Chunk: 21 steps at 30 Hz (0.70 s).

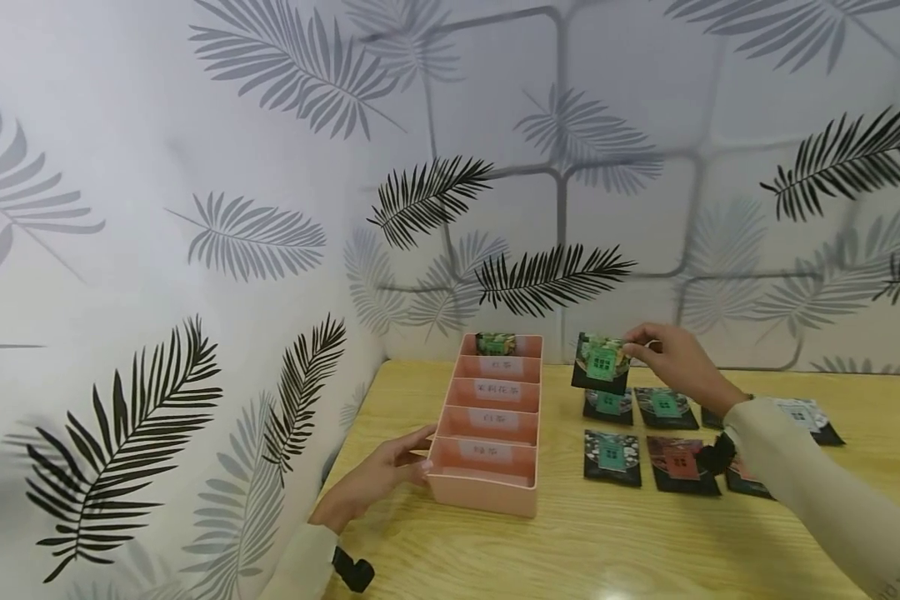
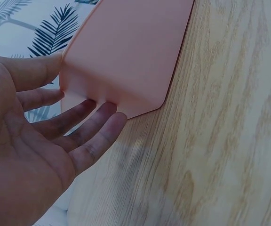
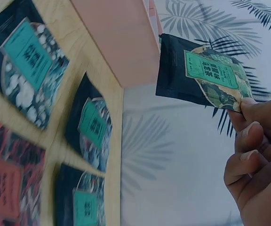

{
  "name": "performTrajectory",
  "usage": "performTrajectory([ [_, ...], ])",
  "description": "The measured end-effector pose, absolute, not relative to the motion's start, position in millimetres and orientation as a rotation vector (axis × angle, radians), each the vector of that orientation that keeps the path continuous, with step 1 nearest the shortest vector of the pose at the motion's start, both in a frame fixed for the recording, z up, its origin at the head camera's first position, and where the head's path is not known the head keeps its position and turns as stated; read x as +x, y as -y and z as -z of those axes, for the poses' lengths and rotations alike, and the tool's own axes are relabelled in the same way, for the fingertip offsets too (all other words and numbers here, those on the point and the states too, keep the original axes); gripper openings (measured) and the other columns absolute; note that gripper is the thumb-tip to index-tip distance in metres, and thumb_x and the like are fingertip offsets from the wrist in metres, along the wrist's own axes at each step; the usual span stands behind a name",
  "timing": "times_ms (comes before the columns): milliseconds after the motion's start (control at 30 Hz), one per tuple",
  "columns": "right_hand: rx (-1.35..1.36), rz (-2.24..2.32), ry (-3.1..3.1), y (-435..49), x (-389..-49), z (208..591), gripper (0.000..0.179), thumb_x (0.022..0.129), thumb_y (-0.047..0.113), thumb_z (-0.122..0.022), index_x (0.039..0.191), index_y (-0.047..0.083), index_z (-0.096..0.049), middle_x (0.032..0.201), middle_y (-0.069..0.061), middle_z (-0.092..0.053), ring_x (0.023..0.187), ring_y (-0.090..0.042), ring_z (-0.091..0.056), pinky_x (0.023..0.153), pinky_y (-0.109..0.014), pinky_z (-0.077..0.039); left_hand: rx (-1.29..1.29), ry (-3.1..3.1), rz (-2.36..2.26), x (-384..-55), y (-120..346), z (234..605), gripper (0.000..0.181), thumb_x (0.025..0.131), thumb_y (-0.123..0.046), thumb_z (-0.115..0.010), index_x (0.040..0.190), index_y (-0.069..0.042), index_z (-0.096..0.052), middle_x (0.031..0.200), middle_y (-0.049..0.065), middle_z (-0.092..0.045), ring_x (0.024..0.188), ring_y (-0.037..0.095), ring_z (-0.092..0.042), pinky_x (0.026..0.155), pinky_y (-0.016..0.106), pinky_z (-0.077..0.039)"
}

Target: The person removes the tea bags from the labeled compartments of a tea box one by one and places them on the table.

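Note:
My right hand [image 1: 678, 358] pinches a black tea sachet [image 1: 600, 365] by its corner, above the back of the table. In the right wrist view this tea sachet [image 3: 206, 73] shows a green label and printed green grapes, with the thumb and a finger at its edge. A long pink divided box [image 1: 483, 498] stands to its left. Another sachet [image 1: 496, 344] sits in the box's rearmost compartment. My left hand [image 1: 382, 475] touches the box's front left corner. Up close, extended fingertips [image 2: 120, 120] rest against the pink wall.
Right of the box, several sachets lie in two rows on the wooden table [image 1: 570, 542], among them a teal-labelled one [image 1: 612, 457], a red-labelled one [image 1: 682, 465] and a green-labelled one [image 1: 666, 407]. A leaf-patterned wall covering [image 1: 450, 100] rises behind and at the left.

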State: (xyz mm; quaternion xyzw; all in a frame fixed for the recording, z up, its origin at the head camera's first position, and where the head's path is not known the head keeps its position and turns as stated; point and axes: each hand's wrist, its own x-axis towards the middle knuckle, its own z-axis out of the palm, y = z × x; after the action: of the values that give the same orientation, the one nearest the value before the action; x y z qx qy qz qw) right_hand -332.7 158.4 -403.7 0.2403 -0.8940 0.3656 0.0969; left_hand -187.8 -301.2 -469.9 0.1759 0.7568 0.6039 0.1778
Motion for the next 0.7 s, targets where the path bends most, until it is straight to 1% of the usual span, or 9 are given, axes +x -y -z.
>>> performTrajectory([
  [200, 0.683, -1.067, 2.686, -192, -319, 411, 0.028, 0.098, 0.036, -0.054, 0.111, 0.014, -0.064, 0.108, -0.009, -0.064, 0.097, -0.03, -0.063, 0.076, -0.048, -0.052, 0.509, -2.116, -1.733, -188, 301, 471, 0.059, 0.1, -0.013, -0.05, 0.153, -0.015, -0.023, 0.143, 0.017, -0.041, 0.122, 0.039, -0.046, 0.091, 0.052, -0.048],
  [233, 0.68, -1.071, 2.688, -198, -317, 412, 0.029, 0.098, 0.037, -0.053, 0.112, 0.014, -0.064, 0.108, -0.008, -0.064, 0.097, -0.03, -0.063, 0.075, -0.047, -0.053, 0.506, -2.113, -1.734, -189, 301, 471, 0.059, 0.1, -0.012, -0.05, 0.153, -0.015, -0.023, 0.143, 0.017, -0.041, 0.123, 0.039, -0.046, 0.091, 0.053, -0.048],
  [267, 0.676, -1.087, 2.694, -203, -315, 413, 0.029, 0.098, 0.037, -0.053, 0.112, 0.014, -0.063, 0.107, -0.009, -0.064, 0.092, -0.03, -0.064, 0.071, -0.046, -0.053, 0.503, -2.112, -1.734, -189, 301, 471, 0.059, 0.1, -0.012, -0.05, 0.153, -0.015, -0.023, 0.143, 0.017, -0.041, 0.123, 0.039, -0.046, 0.091, 0.053, -0.048],
  [367, 0.655, -1.115, 2.707, -219, -308, 416, 0.029, 0.098, 0.037, -0.053, 0.111, 0.013, -0.063, 0.108, -0.009, -0.064, 0.09, -0.029, -0.064, 0.065, -0.04, -0.053, 0.48, -2.113, -1.725, -189, 300, 470, 0.058, 0.101, -0.01, -0.049, 0.153, -0.017, -0.024, 0.143, 0.015, -0.041, 0.123, 0.037, -0.046, 0.091, 0.053, -0.048],
  [433, 0.63, -1.114, 2.725, -229, -303, 418, 0.029, 0.098, 0.038, -0.052, 0.111, 0.013, -0.063, 0.109, -0.009, -0.063, 0.09, -0.029, -0.064, 0.063, -0.037, -0.053, 0.472, -2.114, -1.722, -189, 299, 470, 0.058, 0.101, -0.011, -0.049, 0.153, -0.018, -0.024, 0.144, 0.015, -0.041, 0.123, 0.036, -0.047, 0.091, 0.054, -0.048],
  [467, 0.62, -1.109, 2.732, -234, -301, 419, 0.03, 0.098, 0.038, -0.051, 0.111, 0.013, -0.062, 0.109, -0.01, -0.063, 0.091, -0.029, -0.063, 0.065, -0.037, -0.053, 0.471, -2.114, -1.722, -189, 299, 470, 0.058, 0.101, -0.011, -0.049, 0.153, -0.018, -0.025, 0.144, 0.015, -0.041, 0.123, 0.036, -0.047, 0.091, 0.054, -0.048],
  [500, 0.611, -1.105, 2.738, -239, -299, 420, 0.031, 0.099, 0.038, -0.051, 0.112, 0.013, -0.062, 0.111, -0.01, -0.062, 0.096, -0.029, -0.063, 0.065, -0.037, -0.054, 0.468, -2.114, -1.723, -188, 299, 470, 0.058, 0.101, -0.011, -0.049, 0.153, -0.019, -0.025, 0.144, 0.015, -0.041, 0.122, 0.035, -0.047, 0.091, 0.054, -0.047],
  [567, 0.584, -1.116, 2.746, -249, -295, 422, 0.031, 0.099, 0.039, -0.051, 0.113, 0.014, -0.061, 0.111, -0.01, -0.062, 0.089, -0.024, -0.063, 0.061, -0.037, -0.053, 0.46, -2.112, -1.726, -188, 299, 469, 0.058, 0.1, -0.012, -0.05, 0.153, -0.019, -0.025, 0.143, 0.015, -0.041, 0.123, 0.035, -0.048, 0.092, 0.055, -0.047],
  [700, 0.578, -1.108, 2.719, -268, -285, 428, 0.028, 0.099, 0.035, -0.052, 0.114, 0.012, -0.061, 0.11, -0.011, -0.062, 0.082, -0.002, -0.06, 0.056, -0.03, -0.051, 0.456, -2.113, -1.725, -188, 298, 468, 0.058, 0.101, -0.013, -0.049, 0.153, -0.02, -0.025, 0.143, 0.015, -0.041, 0.124, 0.035, -0.046, 0.092, 0.054, -0.047],
])
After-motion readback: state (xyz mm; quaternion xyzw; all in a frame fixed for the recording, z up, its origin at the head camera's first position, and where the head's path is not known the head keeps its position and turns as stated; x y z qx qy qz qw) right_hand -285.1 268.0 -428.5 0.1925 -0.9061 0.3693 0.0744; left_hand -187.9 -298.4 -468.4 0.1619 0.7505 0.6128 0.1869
